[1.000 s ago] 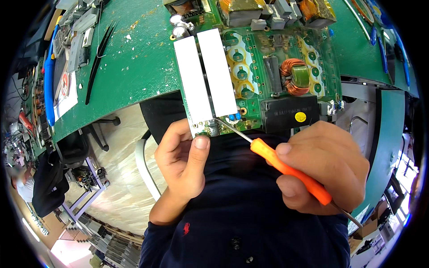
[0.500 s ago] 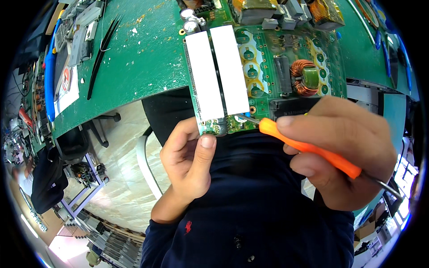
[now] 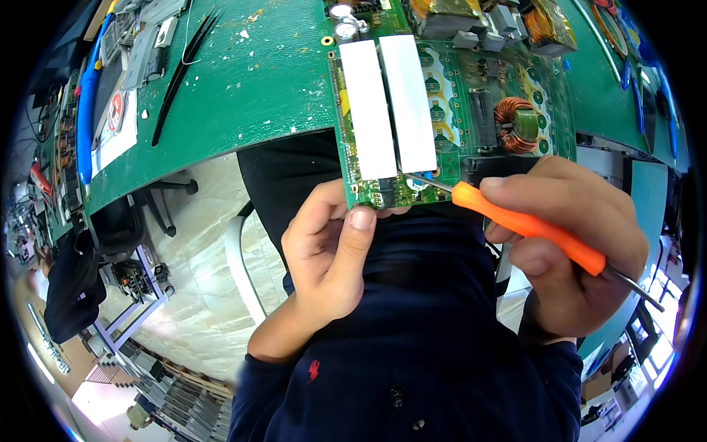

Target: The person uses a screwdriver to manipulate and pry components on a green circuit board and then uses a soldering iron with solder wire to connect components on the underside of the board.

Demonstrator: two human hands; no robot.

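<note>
A green circuit board (image 3: 458,173) juts over the near edge of the bench, toward my body. My left hand (image 3: 331,247) pinches its near left corner, thumb on top and fingers underneath. In my right hand (image 3: 582,243) is a screwdriver (image 3: 526,227) with an orange handle and a metal shaft showing at both ends. Its tip touches or hovers right at the near end of two long white blocks, the left block (image 3: 368,110) and the right block (image 3: 409,103). A copper-wound coil (image 3: 515,124) stands on the board's right half.
The bench (image 3: 243,96) has a green top with white crumbs on it. Black tweezers (image 3: 184,74) and a blue pen-like tool (image 3: 85,125) lie on the left. Transformers (image 3: 445,16) sit at the board's far end. Blue-handled tools (image 3: 639,92) lie at far right.
The board has shifted a little right and away from me in the view, both hands with it. The screwdriver's tip stays by the near end of the white blocks.
</note>
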